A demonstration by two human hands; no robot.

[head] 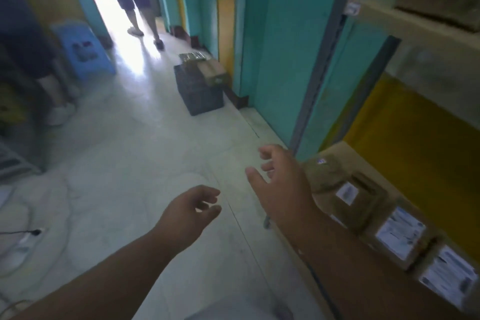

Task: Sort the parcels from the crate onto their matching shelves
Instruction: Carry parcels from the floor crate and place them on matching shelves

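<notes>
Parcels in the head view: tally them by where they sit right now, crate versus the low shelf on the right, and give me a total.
On the crate: 2, a brown box and a flat dark packet
On the low shelf: 4 labelled parcels
In the left hand or right hand: 0
Total: 6

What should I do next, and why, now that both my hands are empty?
Probably walk ahead to the dark crate by the teal wall and pick up the brown parcel on top of it. Both the left hand and the right hand are open and hold nothing, parcels already lie on the low shelf at your right, and the crate is out of reach.
</notes>
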